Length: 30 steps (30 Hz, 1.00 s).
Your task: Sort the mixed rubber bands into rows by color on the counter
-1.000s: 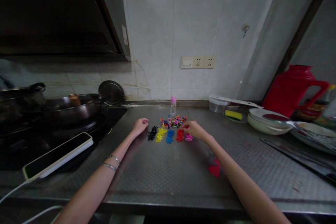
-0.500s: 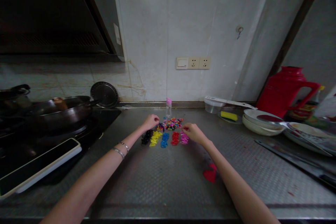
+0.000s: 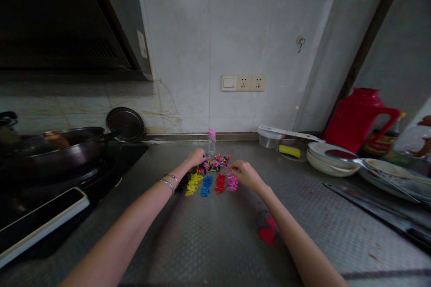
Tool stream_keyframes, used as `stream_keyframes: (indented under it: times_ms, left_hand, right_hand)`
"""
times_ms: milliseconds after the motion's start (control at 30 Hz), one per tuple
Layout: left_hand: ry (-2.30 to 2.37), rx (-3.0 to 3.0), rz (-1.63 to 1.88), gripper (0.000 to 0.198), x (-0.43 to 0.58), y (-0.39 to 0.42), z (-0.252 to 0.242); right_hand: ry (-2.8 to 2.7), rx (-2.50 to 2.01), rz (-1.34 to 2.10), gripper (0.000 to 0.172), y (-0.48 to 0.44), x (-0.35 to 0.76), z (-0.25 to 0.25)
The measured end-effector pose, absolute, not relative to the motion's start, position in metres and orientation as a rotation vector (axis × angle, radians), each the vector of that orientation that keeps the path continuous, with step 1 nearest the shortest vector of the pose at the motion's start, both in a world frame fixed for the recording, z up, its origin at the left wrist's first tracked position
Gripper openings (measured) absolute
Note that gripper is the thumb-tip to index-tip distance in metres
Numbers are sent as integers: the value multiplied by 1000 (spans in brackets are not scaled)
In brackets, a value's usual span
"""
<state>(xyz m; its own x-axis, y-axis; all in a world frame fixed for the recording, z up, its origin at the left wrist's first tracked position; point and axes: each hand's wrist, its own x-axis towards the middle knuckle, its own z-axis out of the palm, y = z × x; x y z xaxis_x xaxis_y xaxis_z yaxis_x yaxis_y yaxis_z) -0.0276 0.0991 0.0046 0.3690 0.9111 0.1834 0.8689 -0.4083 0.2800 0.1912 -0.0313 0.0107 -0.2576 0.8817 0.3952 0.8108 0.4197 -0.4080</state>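
Observation:
Small bands in a mixed-colour pile [image 3: 215,163] lie on the metal counter, too small to make out singly. In front of the pile are sorted clusters: black bands [image 3: 182,184] partly behind my left wrist, yellow bands [image 3: 193,184], blue bands [image 3: 206,186], red bands [image 3: 220,183] and pink bands [image 3: 232,182]. My left hand [image 3: 196,157] has its fingers pinched at the pile's left end. My right hand [image 3: 245,174] pinches just above and right of the pink bands. Whatever either pinch holds is hidden. Behind the pile stands a clear bottle with a pink cap [image 3: 212,141].
On the left are a pan [image 3: 63,145] on the stove and a white-edged black device [image 3: 43,224]. To the right stand a plastic tub [image 3: 268,138], a yellow sponge [image 3: 289,151], bowls [image 3: 330,167], a knife [image 3: 367,208] and a red thermos [image 3: 357,121]. A red patch [image 3: 267,232] lies beside my right forearm.
My left hand has shifted right, closer over the left end of the mixed pile. The right hand stays near the pink bands, still pinched. The whole view has turned slightly.

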Motion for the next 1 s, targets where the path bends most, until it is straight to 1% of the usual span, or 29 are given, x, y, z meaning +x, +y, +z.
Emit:
stream_keyframes:
  times_ms: [167,267,467,667,1000]
  left_hand:
    - [1618,2483,497,18,-25,102,1]
    - [1613,2475,509,15,-24,101,0]
    - [1635,2488,499,17,-22,101,-1]
    - [1561,2561,551,33,-20,103,-5]
    - [1637,2522,489,22,-16,103,-6]
  right_hand:
    - [-2114,-1453,146,23,-33,192,12]
    - [-2109,-1446,133,23,-33,192,13]
    - [-2120,-1447,132,23,-34,192,13]
    - [-2130,-1432,128,22,-33,194,10]
    - [-2148,-1451,127,23,-33,194,14]
